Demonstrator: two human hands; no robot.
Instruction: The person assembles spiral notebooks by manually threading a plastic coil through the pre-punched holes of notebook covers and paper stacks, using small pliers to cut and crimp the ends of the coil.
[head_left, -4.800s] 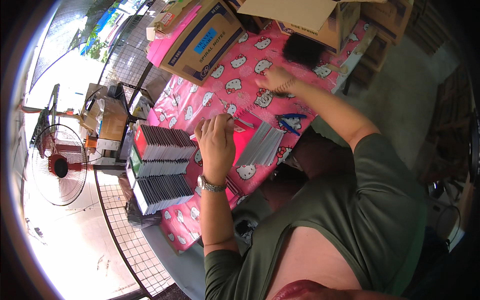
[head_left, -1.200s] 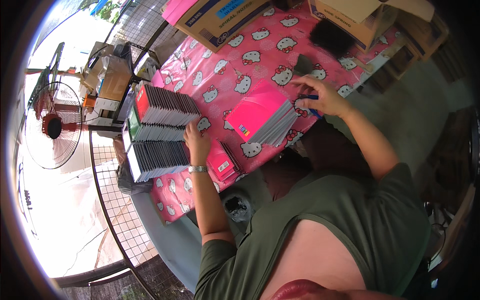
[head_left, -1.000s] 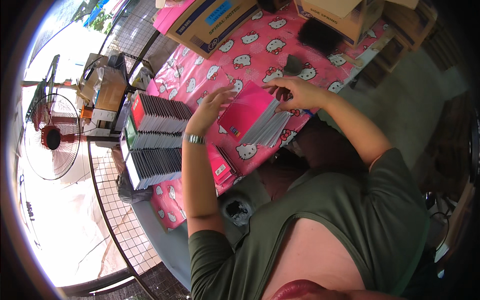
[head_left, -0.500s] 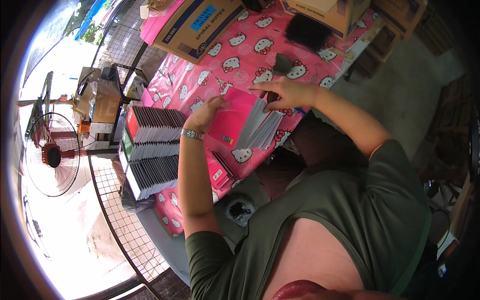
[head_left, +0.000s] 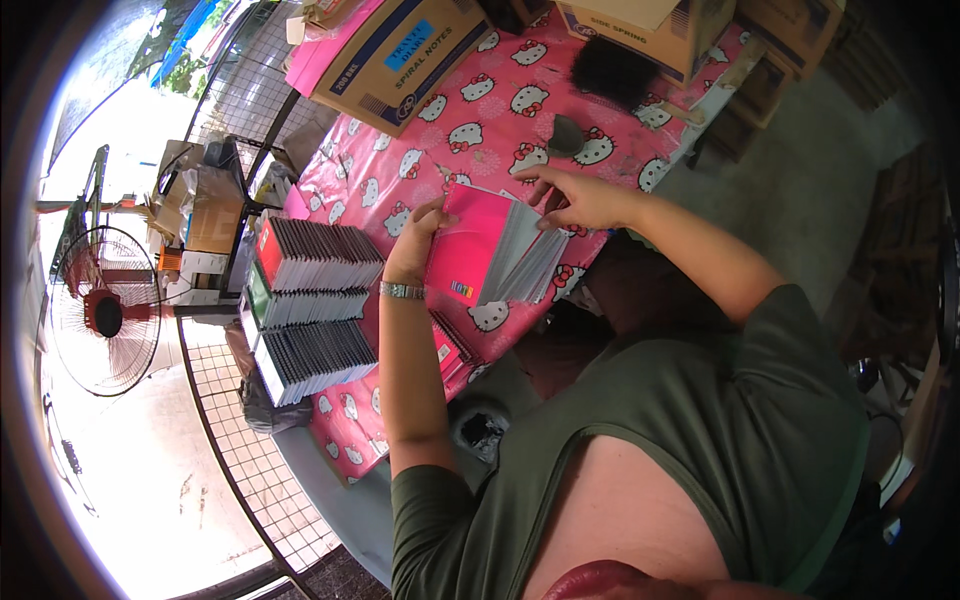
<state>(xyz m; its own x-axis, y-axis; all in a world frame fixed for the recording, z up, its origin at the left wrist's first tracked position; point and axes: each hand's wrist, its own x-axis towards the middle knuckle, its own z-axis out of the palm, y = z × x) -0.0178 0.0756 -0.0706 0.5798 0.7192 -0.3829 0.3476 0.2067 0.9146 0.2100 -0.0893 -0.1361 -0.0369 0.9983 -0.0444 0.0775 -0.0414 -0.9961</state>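
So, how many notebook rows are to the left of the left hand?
3: the red-fronted row farthest away, the green-fronted row in the middle, the white-fronted row nearest. More may be hidden.

Beyond the hands (head_left: 412,245) lies open tablecloth (head_left: 492,135); notebook stacks (head_left: 318,308) block the left.

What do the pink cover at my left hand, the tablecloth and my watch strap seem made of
Pink cover: probably coated card, perhaps plastic; it looks smooth, flat and stiff. Tablecloth: likely plastic sheeting, given its glossy sheen and creases. Watch strap: apparently metal, silvery and shiny, with link-like segments.
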